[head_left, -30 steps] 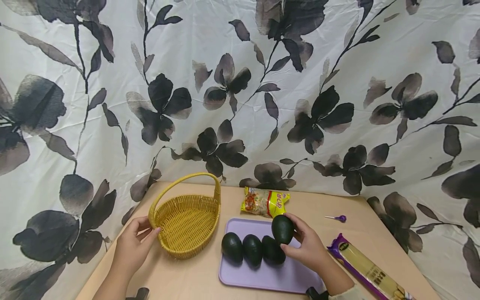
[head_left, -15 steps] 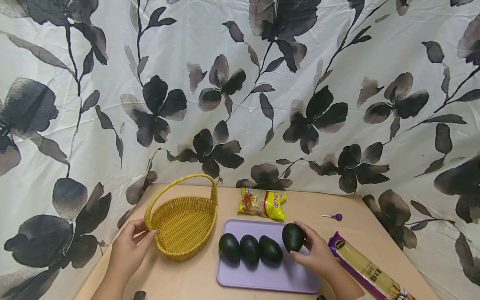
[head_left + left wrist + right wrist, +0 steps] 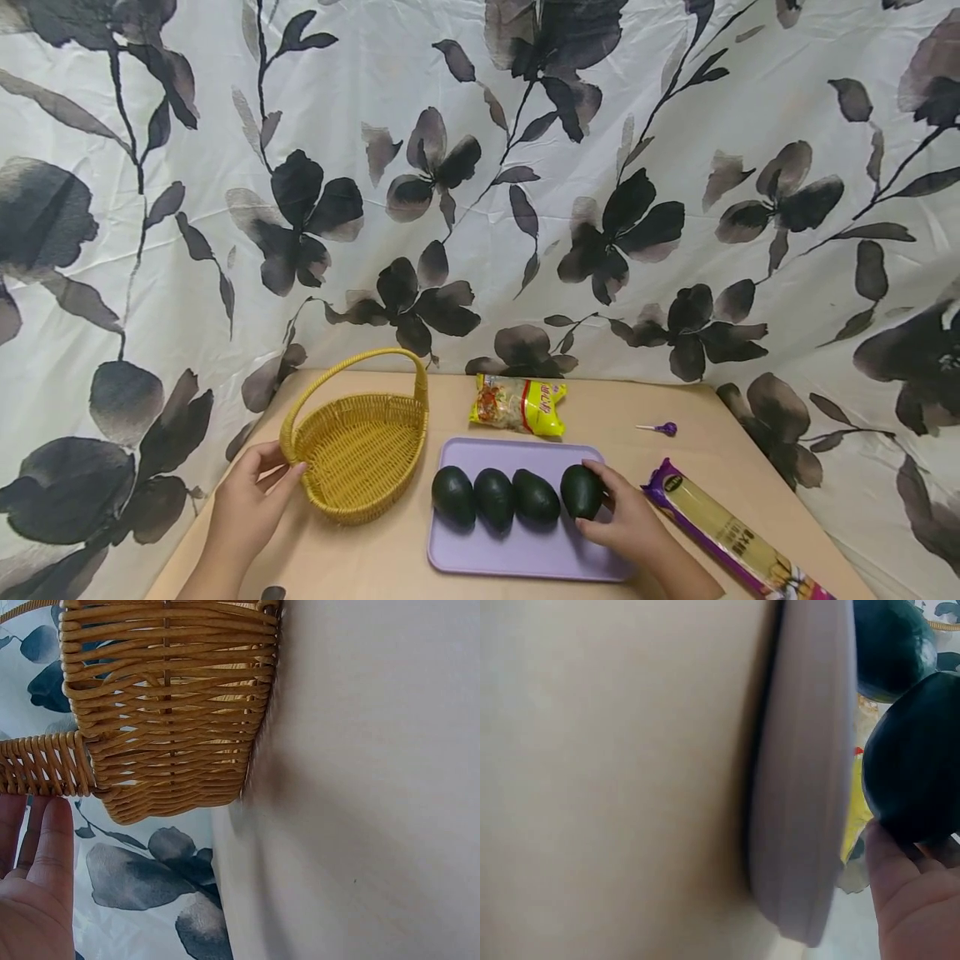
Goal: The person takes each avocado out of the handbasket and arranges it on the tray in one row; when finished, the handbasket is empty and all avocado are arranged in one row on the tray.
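Observation:
My left hand [image 3: 243, 508] pinches the handle base of a yellow wicker basket [image 3: 360, 467] on the left of the table. In the left wrist view, the thumb of my left hand [image 3: 37, 877] lies against the woven handle below the basket wall [image 3: 172, 712]. At the right end of a lilac tray [image 3: 517, 564], my right hand [image 3: 630, 517] holds a dark green avocado [image 3: 581, 492] between thumb and fingers. Three more avocados [image 3: 494, 500] lie in a row to its left. The right wrist view shows the held avocado [image 3: 915, 765] close to the tray's rim [image 3: 802, 787].
Behind the tray lies a yellow snack packet [image 3: 519, 404]. A purple lollipop [image 3: 663, 428] rests at the back right, and a long purple-edged noodle pack [image 3: 735, 533] lies at the right. A floral cloth [image 3: 480, 208] hangs behind the table [image 3: 360, 562].
My right hand has brought the avocado down and to the right, from above the row to the tray's right end. My left hand stays at the basket. The head view shifted slightly.

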Available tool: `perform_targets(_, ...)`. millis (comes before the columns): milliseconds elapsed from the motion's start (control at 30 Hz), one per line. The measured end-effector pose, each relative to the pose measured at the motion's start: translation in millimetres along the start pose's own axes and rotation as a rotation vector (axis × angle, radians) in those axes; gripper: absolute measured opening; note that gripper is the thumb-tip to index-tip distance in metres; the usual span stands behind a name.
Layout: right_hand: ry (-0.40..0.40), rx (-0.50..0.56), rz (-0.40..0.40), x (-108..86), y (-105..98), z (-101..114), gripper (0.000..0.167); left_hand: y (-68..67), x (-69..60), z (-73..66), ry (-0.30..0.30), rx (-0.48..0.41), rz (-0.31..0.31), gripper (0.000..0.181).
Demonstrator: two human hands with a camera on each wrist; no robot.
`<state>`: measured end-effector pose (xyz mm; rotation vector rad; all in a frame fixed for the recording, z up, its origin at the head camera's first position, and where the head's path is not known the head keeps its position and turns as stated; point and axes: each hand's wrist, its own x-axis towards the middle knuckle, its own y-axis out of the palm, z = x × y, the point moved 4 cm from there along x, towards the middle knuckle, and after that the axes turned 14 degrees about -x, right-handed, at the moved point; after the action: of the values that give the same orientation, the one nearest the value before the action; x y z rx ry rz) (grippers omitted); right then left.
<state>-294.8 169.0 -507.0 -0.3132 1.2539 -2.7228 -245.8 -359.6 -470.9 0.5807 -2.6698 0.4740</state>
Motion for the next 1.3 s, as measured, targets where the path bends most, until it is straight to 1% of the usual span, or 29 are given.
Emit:
perform_targets(200, -0.01, -0.014, 0.026, 0.7, 6, 0, 0.089, -2.6, 0.0, -1.4, -0.001, 0.012, -0.005, 0.037)
perform_targets(433, -0.037, -0.049, 0.09, 0.5, 13, 2, 0.091, -4.1, -0.1, -2.8, -0.004, 0.023, -0.005, 0.037)
perform_targets(567, -0.044, -0.064, 0.111, -0.3, 15, 2, 0.092, -5.2, -0.8, -3.9, -0.013, 0.023, -0.009, 0.038)
perform_targets(767, -0.051, -0.071, 0.101, -0.2, 14, 4, 0.093, -5.0, -0.1, -4.1, -0.006, 0.034, -0.007, 0.038)
perform_targets(1033, -0.021, -0.084, 0.101, -0.2, 13, 3, 0.095, -4.8, 0.3, -2.1, 0.009, 0.035, -0.007, 0.037)
perform_targets(1167, -0.021, -0.107, 0.088, -0.9, 10, 6, 0.095, -4.1, 0.0, -2.2, 0.015, 0.042, -0.006, 0.037)
perform_targets(1300, -0.023, -0.103, 0.085, -0.3, 6, 10, 0.091, -4.3, 0.4, -1.6, 0.009, 0.033, -0.006, 0.038)
